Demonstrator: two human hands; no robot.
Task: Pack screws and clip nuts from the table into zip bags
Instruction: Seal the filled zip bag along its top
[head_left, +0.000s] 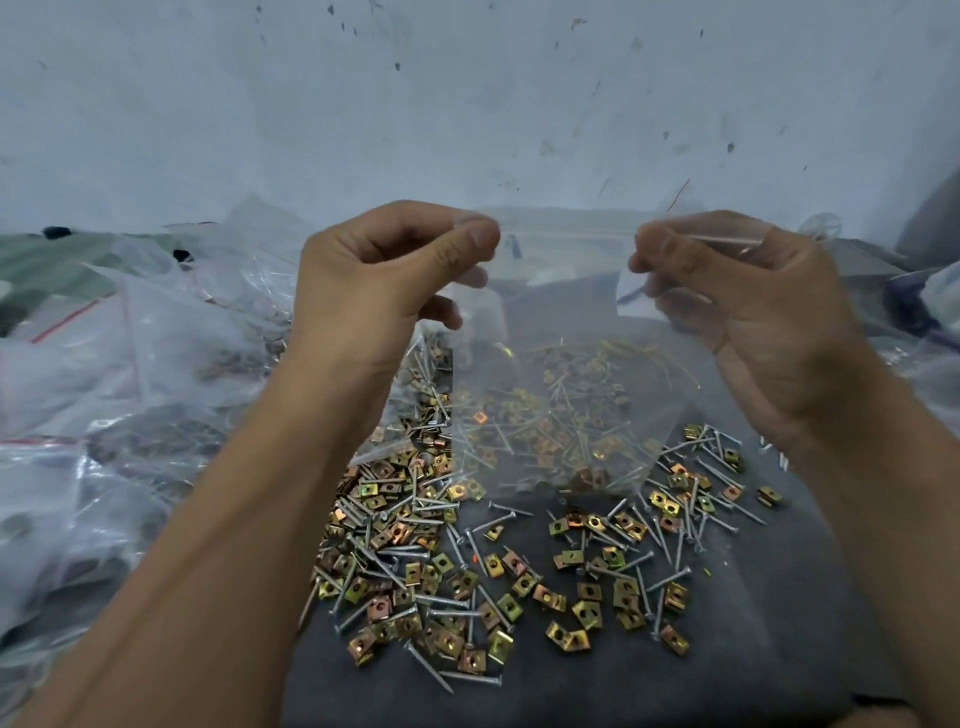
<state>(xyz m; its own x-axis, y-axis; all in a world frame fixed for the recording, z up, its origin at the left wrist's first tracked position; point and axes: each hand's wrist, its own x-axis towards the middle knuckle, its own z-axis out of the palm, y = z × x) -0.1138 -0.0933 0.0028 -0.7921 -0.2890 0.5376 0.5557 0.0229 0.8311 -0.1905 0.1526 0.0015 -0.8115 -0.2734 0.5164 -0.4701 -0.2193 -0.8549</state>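
Two hands hold one clear zip bag (566, 364) raised above dark table (779, 649). Left hand (374, 280): thumb and fingers pinching bag's top left corner. Right hand (748, 312): fingers pinching top right corner. Bag hangs below fingertips, few pieces at its bottom. Screws (498, 517) and clip nuts (511, 605) lie scattered on table beneath fingers. Heap of plastic bags (130, 374) left of left hand.

I see a zip bag (566, 332) of thin, clear, glossy plastic film, slightly hazy where it creases. Beneath it, the screws (457, 600) look like dull grey metal, and the clip nuts (511, 564) show a shiny yellow-gold plated finish with rusty orange tints. They lie on a dark, matt cloth (727, 670), beside a heap of crinkled, glossy clear plastic bags (130, 374).
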